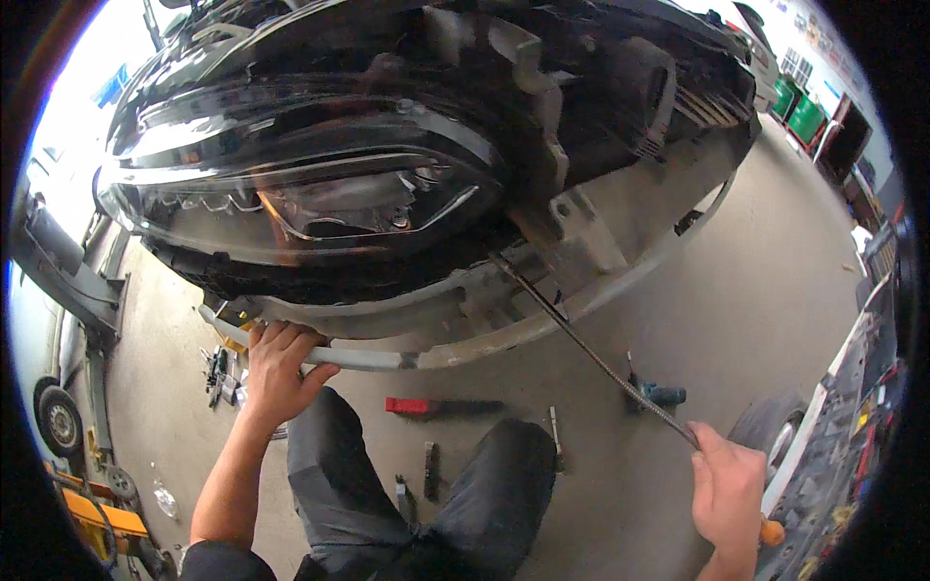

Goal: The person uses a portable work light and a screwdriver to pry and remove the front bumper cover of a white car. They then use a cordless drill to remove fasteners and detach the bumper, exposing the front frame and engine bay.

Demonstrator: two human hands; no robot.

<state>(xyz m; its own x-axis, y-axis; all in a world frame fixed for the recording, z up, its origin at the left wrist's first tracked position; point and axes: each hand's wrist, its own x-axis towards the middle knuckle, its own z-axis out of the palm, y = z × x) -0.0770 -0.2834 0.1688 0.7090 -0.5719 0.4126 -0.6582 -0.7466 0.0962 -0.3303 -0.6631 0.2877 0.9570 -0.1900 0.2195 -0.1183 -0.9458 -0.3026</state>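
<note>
A pale grey curved panel (484, 349) runs beneath the dark, clear-lensed oval headlight (320, 198); a long, thin metal rod (593, 351) slants from below the headlight's right end into the right hand (728, 486), closed round it; the left hand (283, 373) grips the panel below the headlight

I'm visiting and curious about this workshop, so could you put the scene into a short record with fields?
Left hand: gripping the pale edge along the bottom of the car's front
Right hand: closed around a long thin bar
Far end of bar: below the headlight
Floor: red-and-black object; blue-green tool
Left background: wheel
Right background: green drums
</note>
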